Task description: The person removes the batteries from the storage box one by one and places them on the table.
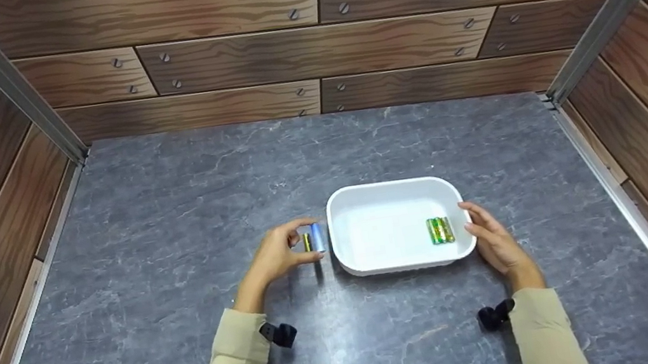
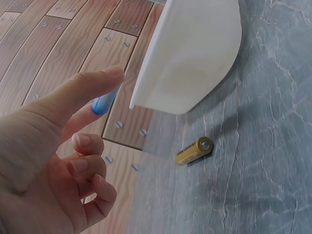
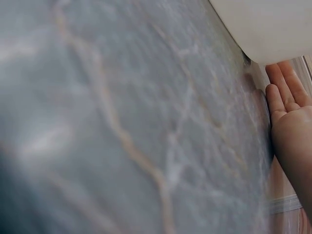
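Observation:
My left hand (image 1: pixel 274 255) pinches a blue cylindrical battery (image 1: pixel 317 237) between thumb and forefinger, just left of a white plastic basin (image 1: pixel 375 264). The other fingers curl in toward the palm. Below the blue battery, a gold battery (image 2: pixel 194 151) lies on the table beside the basin. Several green-and-gold batteries (image 1: pixel 440 231) lie side by side in the right part of the basin. At the basin's right end is my right hand (image 1: pixel 497 243), its fingertips at the rim. In the right wrist view its fingers (image 3: pixel 276 101) stretch out straight beside the basin's wall.
The grey marbled tabletop (image 1: pixel 171 192) stretches around the basin. Wood-patterned panels (image 1: pixel 317 48) enclose it at the back and both sides, with metal rails (image 1: pixel 616 29) at the corners.

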`<state>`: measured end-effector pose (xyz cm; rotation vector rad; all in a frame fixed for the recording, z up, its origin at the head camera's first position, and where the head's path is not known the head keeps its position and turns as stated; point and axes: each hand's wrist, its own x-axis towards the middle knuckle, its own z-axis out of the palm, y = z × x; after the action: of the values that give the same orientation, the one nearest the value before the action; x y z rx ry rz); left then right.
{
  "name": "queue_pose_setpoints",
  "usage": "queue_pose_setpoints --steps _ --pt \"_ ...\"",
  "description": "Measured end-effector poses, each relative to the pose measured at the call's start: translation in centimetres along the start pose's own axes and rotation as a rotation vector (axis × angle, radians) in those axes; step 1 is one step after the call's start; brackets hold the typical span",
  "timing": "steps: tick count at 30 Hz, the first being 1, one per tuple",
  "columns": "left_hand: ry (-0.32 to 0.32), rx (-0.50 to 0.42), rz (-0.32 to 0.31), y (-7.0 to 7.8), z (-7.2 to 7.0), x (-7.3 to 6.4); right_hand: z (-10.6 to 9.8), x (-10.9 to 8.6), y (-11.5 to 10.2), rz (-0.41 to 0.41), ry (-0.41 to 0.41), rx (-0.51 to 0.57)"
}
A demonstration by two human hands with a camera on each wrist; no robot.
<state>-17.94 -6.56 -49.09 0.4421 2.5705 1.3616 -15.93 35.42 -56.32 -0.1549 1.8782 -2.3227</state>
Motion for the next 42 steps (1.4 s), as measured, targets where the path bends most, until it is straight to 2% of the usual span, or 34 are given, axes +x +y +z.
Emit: queue_pose_setpoints --steps 10,16,24,31,42 --pt "-0.008 0.021 -0.024 -1.1 0.1 -0.1 0.1 0.1 0.0 0.018 0.023 -0.009" --pt "-0.014 0.023 -0.031 -2.0 0.3 -0.1 0.0 0.0 0.2 0.004 0.008 0.003" --pt "-0.01 0.011 -0.082 -3.3 0.4 -0.1 -0.1 -0.1 0.1 -0.002 -0.002 0.013" --pt "0.004 0.024 -0.068 -4.2 0.5 0.2 0.0 0.0 0.0 0.003 0.006 0.015" --pt "0.013 0.08 -0.157 -5.1 0.6 0.9 0.0 -0.1 -0.1 0.026 0.02 0.001"
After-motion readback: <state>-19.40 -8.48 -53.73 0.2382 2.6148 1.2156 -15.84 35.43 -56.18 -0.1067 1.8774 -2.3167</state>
